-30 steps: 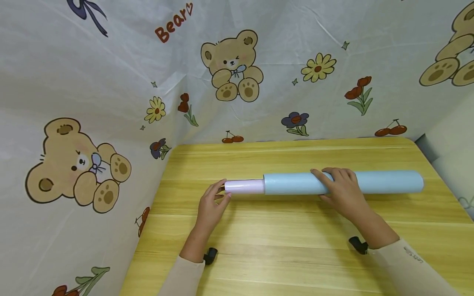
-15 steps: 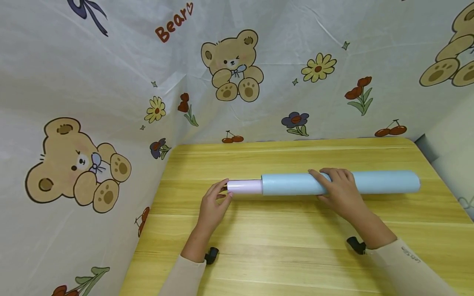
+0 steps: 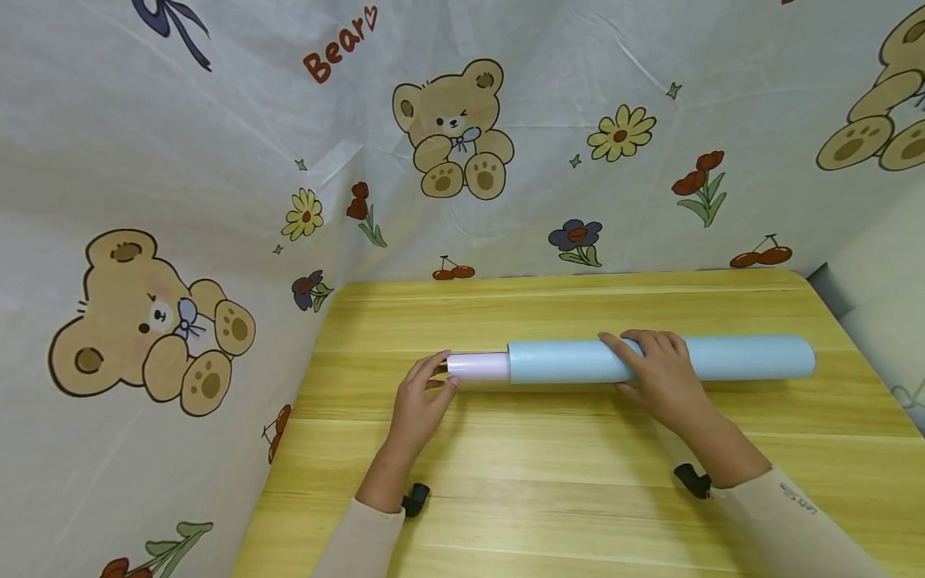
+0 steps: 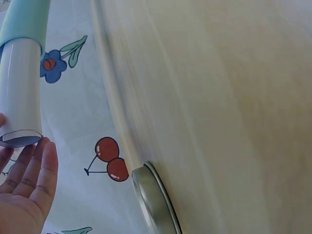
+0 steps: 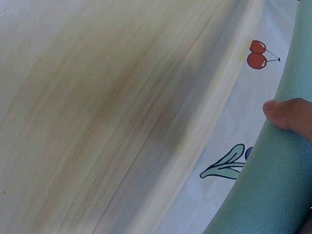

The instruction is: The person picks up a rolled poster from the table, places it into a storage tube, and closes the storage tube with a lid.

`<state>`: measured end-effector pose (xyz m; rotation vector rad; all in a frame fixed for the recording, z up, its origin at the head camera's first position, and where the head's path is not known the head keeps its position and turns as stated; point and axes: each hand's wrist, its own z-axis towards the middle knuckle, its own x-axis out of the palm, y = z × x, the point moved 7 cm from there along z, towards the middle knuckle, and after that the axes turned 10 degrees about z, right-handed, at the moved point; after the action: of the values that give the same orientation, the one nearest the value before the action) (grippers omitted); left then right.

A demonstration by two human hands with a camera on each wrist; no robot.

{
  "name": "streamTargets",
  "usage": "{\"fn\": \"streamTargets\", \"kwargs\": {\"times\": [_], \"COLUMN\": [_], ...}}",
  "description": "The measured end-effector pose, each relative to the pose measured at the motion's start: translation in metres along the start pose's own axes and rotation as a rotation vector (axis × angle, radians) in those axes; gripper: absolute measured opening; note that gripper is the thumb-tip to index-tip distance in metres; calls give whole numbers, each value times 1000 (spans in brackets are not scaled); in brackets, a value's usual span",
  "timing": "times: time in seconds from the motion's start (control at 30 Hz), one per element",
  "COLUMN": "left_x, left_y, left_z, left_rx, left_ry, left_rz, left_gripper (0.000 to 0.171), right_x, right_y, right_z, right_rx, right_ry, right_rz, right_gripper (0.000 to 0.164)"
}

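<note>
A light blue roll (image 3: 564, 361) with a grained, leather-like surface (image 5: 268, 190) lies crosswise over the table. Out of its left end sticks a narrower, glossy lilac tube (image 3: 478, 367), which looks whiter in the left wrist view. My left hand (image 3: 421, 399) pinches the outer end of that tube between thumb and fingers. In the left wrist view the fingers (image 4: 46, 170) touch the rim of its open end. My right hand (image 3: 661, 377) grips the blue roll from above near its middle, the thumb (image 5: 287, 114) lying along its side. How far the tube reaches inside is hidden.
The wooden table (image 3: 506, 482) has its back and left edges against a white cloth (image 3: 549, 72) printed with bears and flowers. A rounded metal piece (image 4: 153, 200) shows low in the left wrist view. Black cameras (image 3: 415, 499) are worn at both wrists.
My left hand has shifted slightly right with the tube end, while my right hand has drawn the blue roll slightly left. Less of the lilac tube sticks out.
</note>
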<state>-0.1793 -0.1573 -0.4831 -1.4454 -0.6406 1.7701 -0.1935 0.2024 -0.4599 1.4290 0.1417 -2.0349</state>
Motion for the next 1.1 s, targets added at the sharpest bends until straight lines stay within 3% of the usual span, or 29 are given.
{"fn": "streamTargets", "kwargs": {"times": [1.1], "left_x": [12], "left_y": [-8], "left_z": [2], "left_rx": [18], "left_ry": [13], "left_rz": [-32], "left_gripper": [43], "right_x": [5], "right_y": [5], "right_z": [2], "right_rx": [12], "right_ry": [7], "right_rz": [3], "right_gripper": [101]}}
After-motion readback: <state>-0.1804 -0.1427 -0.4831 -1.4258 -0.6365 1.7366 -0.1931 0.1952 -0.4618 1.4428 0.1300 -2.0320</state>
